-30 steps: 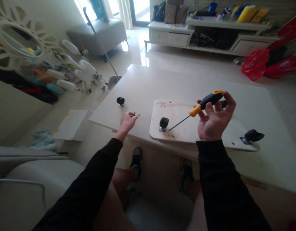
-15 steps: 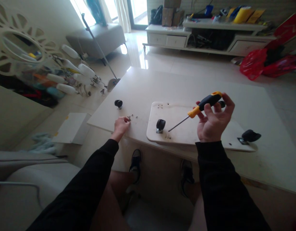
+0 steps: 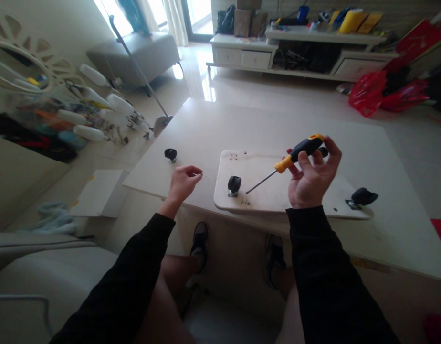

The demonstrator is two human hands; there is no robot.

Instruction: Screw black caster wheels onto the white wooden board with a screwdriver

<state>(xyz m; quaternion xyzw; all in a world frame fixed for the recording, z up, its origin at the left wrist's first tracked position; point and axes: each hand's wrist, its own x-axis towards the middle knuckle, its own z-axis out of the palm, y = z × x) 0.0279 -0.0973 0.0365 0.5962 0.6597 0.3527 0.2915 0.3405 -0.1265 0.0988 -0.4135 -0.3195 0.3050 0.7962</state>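
In my right hand (image 3: 309,184) is a screwdriver (image 3: 302,149) with a black and yellow handle, its shaft slanting down left. The tip hangs over a pale board (image 3: 268,191), close to an upright black caster wheel (image 3: 234,184). A few small screws (image 3: 245,202) lie on the board in front of that caster. My left hand (image 3: 184,184) is above the table left of the board, thumb and fingertips pinched together; what they hold, if anything, is too small to make out. Another caster wheel (image 3: 363,196) stands at the board's right end, and one behind my right hand is partly hidden.
The board lies on a large white tabletop (image 3: 202,119). A loose caster wheel (image 3: 171,154) rests near the tabletop's left edge. A white box (image 3: 99,193) is on the floor at left. Beyond stand a low white cabinet (image 3: 238,57) and red plastic bags (image 3: 367,93).
My left hand has lifted slightly and moved right from the small screws on the tabletop, which no longer show. My right hand keeps the screwdriver nearly in place; the view has shifted a little.
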